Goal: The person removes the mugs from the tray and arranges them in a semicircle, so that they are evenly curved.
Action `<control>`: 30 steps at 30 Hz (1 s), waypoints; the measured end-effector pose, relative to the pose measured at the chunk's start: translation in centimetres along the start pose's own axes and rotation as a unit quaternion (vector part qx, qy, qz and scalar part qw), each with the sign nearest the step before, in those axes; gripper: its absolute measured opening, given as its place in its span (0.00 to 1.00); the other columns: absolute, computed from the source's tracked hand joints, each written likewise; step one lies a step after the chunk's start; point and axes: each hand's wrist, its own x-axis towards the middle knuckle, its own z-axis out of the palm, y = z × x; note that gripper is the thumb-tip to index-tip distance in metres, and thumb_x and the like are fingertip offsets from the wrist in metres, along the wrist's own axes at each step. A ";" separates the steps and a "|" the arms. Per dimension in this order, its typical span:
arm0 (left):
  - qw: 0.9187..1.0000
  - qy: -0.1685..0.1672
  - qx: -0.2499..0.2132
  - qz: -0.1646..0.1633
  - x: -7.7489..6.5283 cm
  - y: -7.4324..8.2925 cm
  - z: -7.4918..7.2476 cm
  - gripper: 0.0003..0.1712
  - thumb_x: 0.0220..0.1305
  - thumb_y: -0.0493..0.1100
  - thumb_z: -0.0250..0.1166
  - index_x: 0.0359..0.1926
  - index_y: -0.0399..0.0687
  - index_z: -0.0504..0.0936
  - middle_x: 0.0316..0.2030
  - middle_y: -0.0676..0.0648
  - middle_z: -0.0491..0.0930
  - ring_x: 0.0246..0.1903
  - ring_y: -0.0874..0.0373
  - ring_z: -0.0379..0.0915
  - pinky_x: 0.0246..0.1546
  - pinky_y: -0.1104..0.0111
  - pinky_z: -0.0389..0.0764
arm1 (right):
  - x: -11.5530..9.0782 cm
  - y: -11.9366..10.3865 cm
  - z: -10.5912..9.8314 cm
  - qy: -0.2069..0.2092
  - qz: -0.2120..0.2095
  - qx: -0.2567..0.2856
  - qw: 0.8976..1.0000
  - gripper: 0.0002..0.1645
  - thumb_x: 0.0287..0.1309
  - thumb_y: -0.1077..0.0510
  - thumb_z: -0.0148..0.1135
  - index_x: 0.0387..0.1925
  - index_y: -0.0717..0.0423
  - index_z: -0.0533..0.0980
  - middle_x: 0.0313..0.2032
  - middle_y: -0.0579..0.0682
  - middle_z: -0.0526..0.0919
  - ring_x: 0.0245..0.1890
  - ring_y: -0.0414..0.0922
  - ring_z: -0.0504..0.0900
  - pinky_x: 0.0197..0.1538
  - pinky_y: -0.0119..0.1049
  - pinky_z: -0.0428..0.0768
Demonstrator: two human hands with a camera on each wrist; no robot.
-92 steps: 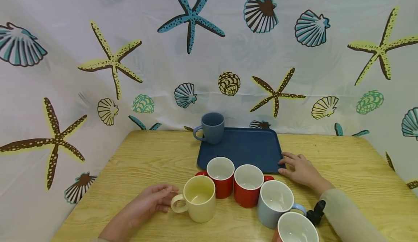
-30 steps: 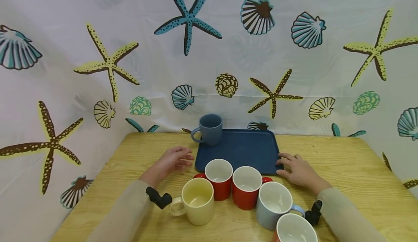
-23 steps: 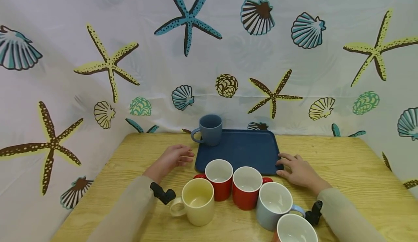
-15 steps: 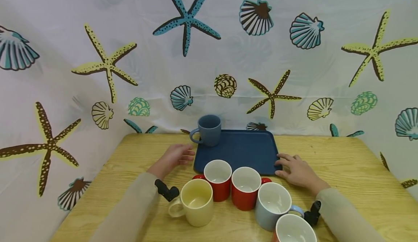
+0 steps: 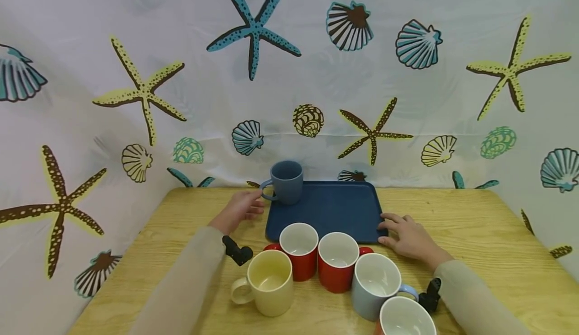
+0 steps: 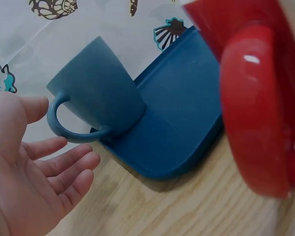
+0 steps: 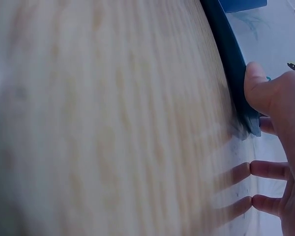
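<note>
A blue mug [image 5: 288,184] stands upright on the left back part of a dark blue tray [image 5: 339,214], its handle turned left. My left hand [image 5: 238,210] is beside that handle with the fingers loosely spread. In the left wrist view, the thumb and index fingertip of the left hand [image 6: 24,182] come right up to the mug's handle [image 6: 64,130] from either side. My right hand [image 5: 409,237] rests at the tray's near right corner. The right wrist view has its thumb [image 7: 258,91] on the tray's edge, other fingertips down on the table.
In front of the tray stand two red mugs [image 5: 300,254], a yellow mug [image 5: 273,295], a light blue mug [image 5: 371,295] and an orange-red mug [image 5: 407,320] at the bottom edge. A patterned cloth [image 5: 289,89] hangs behind the wooden table [image 5: 452,219].
My left hand has left the yellow mug's handle area and moved forward to the blue mug's handle. My right hand has stayed at the tray's corner. The view has shifted slightly.
</note>
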 end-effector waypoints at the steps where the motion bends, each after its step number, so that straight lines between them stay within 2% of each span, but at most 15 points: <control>1: 1.000 0.003 -0.006 -0.006 0.1 0.1 0.0 0.29 0.71 0.54 0.48 0.60 0.36 0.65 0.54 0.33 0.72 0.50 0.44 0.73 0.52 0.56 0.72 | 0.0 0.0 0.0 0.000 0.000 0.000 1.000 0.22 0.58 0.41 0.57 0.50 0.46 0.77 0.63 0.53 0.66 0.53 0.59 0.68 0.51 0.59 0.70; 5: 0.999 0.007 -0.037 -0.023 0.7 0.5 0.1 0.29 0.70 0.56 0.47 0.60 0.37 0.63 0.55 0.32 0.71 0.52 0.42 0.71 0.55 0.55 0.70 | 0.1 -0.1 -0.2 0.003 0.001 0.001 1.000 0.22 0.58 0.41 0.58 0.50 0.46 0.77 0.63 0.53 0.66 0.53 0.59 0.69 0.51 0.59 0.70; 10: 0.999 0.008 -0.039 -0.031 1.4 0.4 0.0 0.31 0.69 0.58 0.48 0.61 0.39 0.62 0.54 0.33 0.71 0.51 0.43 0.71 0.54 0.55 0.71 | 0.2 -0.1 -0.1 -0.002 0.005 -0.002 1.000 0.22 0.59 0.41 0.57 0.51 0.46 0.77 0.63 0.52 0.66 0.52 0.59 0.69 0.51 0.58 0.70; 19: 0.999 -0.018 -0.026 -0.006 2.1 0.3 0.3 0.34 0.69 0.59 0.47 0.65 0.41 0.59 0.54 0.32 0.71 0.52 0.43 0.71 0.52 0.56 0.72 | 0.2 -0.4 -0.1 -0.001 0.009 -0.004 1.000 0.22 0.58 0.42 0.58 0.50 0.46 0.77 0.63 0.52 0.66 0.52 0.59 0.69 0.51 0.58 0.70; 25: 1.000 -0.012 -0.020 0.010 2.5 0.0 0.6 0.32 0.69 0.59 0.49 0.62 0.39 0.61 0.53 0.32 0.72 0.50 0.43 0.73 0.49 0.58 0.74 | 0.1 -0.4 -0.2 0.000 0.011 -0.006 1.000 0.21 0.58 0.43 0.58 0.50 0.47 0.77 0.63 0.53 0.67 0.53 0.59 0.69 0.51 0.58 0.70; 30: 1.000 -0.010 -0.013 0.006 2.8 -0.1 0.7 0.30 0.68 0.58 0.50 0.59 0.40 0.63 0.50 0.34 0.73 0.46 0.45 0.75 0.45 0.60 0.76 | 0.0 -0.1 0.0 0.000 0.011 -0.007 1.000 0.22 0.58 0.42 0.58 0.50 0.46 0.77 0.63 0.52 0.66 0.53 0.59 0.69 0.51 0.58 0.70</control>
